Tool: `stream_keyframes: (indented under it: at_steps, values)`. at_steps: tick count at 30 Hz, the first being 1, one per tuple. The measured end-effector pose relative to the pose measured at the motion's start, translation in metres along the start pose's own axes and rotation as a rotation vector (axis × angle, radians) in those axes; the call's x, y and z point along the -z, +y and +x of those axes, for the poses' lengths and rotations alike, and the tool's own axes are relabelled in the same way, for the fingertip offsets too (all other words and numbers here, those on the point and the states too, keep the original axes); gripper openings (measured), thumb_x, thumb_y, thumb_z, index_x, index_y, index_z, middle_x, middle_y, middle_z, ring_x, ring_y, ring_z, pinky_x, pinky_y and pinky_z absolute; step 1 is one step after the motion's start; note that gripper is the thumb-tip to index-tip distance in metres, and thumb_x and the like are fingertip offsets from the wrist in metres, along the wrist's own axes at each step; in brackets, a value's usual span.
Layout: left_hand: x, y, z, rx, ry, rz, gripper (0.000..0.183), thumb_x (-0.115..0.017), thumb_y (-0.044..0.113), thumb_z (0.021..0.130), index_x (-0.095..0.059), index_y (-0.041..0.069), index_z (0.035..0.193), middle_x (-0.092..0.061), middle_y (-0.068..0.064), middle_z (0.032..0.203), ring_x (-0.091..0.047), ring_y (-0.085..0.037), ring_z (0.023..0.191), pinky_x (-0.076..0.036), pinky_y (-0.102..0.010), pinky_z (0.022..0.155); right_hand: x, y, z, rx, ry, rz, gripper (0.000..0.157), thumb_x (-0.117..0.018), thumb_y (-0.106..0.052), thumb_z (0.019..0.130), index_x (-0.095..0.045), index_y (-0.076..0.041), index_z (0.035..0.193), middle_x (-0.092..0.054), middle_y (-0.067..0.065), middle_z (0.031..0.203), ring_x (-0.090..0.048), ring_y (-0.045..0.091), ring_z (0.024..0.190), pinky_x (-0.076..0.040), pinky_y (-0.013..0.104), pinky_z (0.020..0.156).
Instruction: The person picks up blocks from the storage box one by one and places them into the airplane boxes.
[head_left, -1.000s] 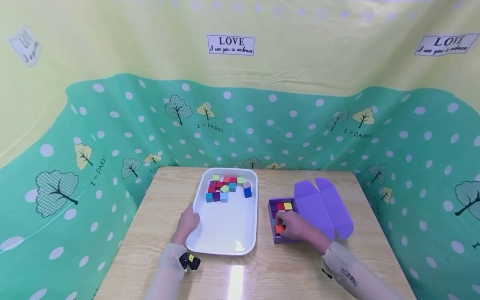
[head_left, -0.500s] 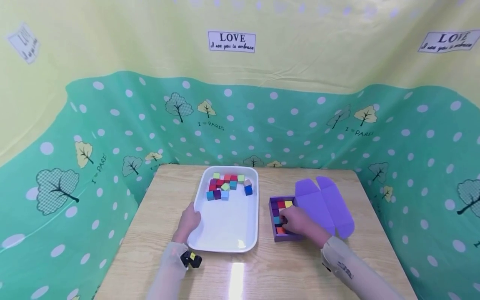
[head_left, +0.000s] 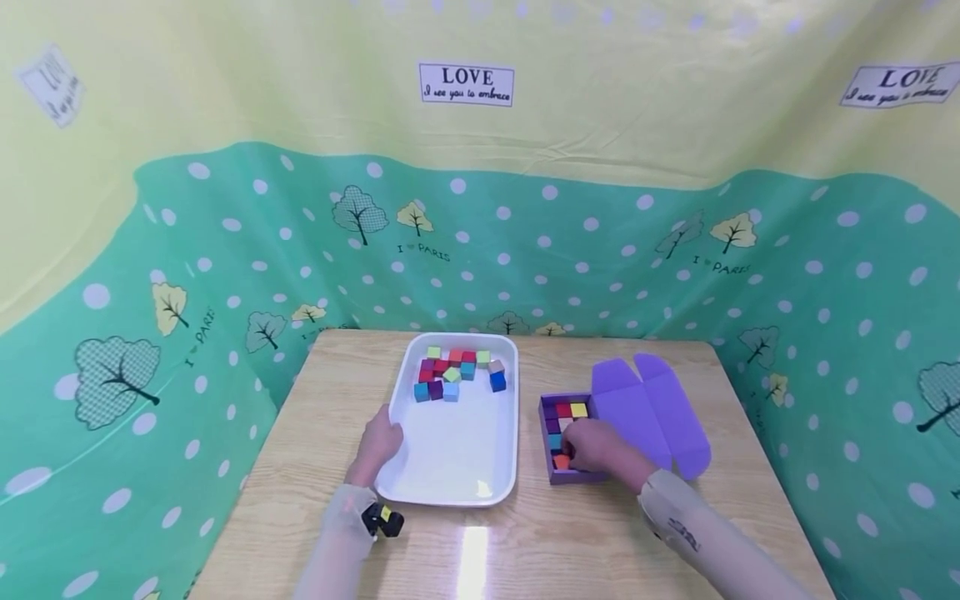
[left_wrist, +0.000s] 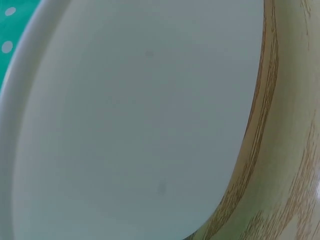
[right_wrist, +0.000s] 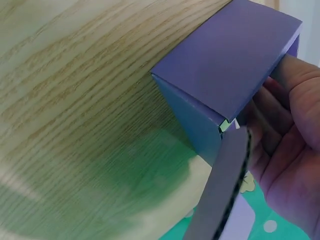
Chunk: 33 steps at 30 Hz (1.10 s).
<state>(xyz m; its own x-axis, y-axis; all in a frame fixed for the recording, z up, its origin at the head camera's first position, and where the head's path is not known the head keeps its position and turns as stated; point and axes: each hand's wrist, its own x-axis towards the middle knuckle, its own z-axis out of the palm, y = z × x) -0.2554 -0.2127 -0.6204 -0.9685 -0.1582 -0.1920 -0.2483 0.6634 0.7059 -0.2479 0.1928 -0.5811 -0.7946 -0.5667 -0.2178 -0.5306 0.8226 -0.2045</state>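
Observation:
A white tray (head_left: 457, 450) lies on the table with my left hand (head_left: 378, 439) at its left rim, thumb over the edge. Colored cubes (head_left: 452, 376) are gathered in the tray's far half. To the right stands an open purple box (head_left: 545, 450), holding red, yellow, purple, teal and orange cubes. My right hand (head_left: 592, 446) reaches into its near right part with bent fingers. An orange cube (head_left: 561, 461) sits in the box's near left corner, beside those fingertips. In the right wrist view the box wall (right_wrist: 225, 60) hides the fingertips, so I cannot tell whether they hold a cube.
The box's purple lid (head_left: 637, 412) is folded back to the right, its flaps spread over the wooden table (head_left: 570, 542). A green and yellow patterned curtain (head_left: 480, 225) hangs behind the table and along both sides.
My right hand has shifted slightly right, off the orange cube, which stays in the box's near left corner. The teal cube shows more clearly. My left hand keeps its place at the tray.

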Motion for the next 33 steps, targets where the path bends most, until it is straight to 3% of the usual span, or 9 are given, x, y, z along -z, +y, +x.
stream_keyframes:
  at_steps: [13,22,28,33]
  values:
    - [-0.0001,-0.0006,0.0001,0.008,-0.008,-0.009,0.042,-0.038,0.008,0.087,-0.034,0.003,0.129,-0.047,-0.021,0.121,-0.046,-0.036,0.109,-0.040,-0.048,0.088,-0.0021,0.0016,0.0044,0.055,-0.008,-0.079,0.018,-0.070,-0.034,0.070,-0.056,-0.023,0.066,-0.045,-0.014,0.057,-0.042,0.008,0.051,-0.037,0.025,0.048]
    - [0.0022,0.0012,-0.0008,0.002,-0.008,0.003,0.043,-0.038,0.007,0.087,-0.033,0.002,0.129,-0.047,-0.023,0.121,-0.046,-0.037,0.108,-0.040,-0.048,0.088,-0.0015,0.0011,-0.0005,0.084,0.080,-0.208,0.034,-0.065,-0.051,0.069,-0.051,-0.021,0.059,-0.041,-0.011,0.052,-0.038,0.008,0.047,-0.035,0.026,0.045]
    - [0.0016,0.0020,-0.0008,0.020,-0.014,-0.005,0.043,-0.037,0.008,0.088,-0.032,0.003,0.130,-0.046,-0.022,0.122,-0.045,-0.037,0.109,-0.039,-0.048,0.088,-0.0036,0.0014,-0.0012,0.081,0.056,-0.172,0.028,-0.065,-0.043,0.074,-0.053,-0.021,0.062,-0.042,-0.011,0.054,-0.038,0.008,0.048,-0.035,0.025,0.045]
    - [0.0013,0.0011,-0.0010,0.021,-0.010,-0.007,0.043,-0.037,0.009,0.088,-0.032,0.003,0.131,-0.046,-0.022,0.122,-0.045,-0.037,0.109,-0.040,-0.048,0.088,0.0035,-0.0019,0.0014,0.082,0.092,-0.090,0.024,-0.068,-0.035,0.074,-0.053,-0.020,0.061,-0.042,-0.012,0.053,-0.038,0.008,0.047,-0.034,0.024,0.045]
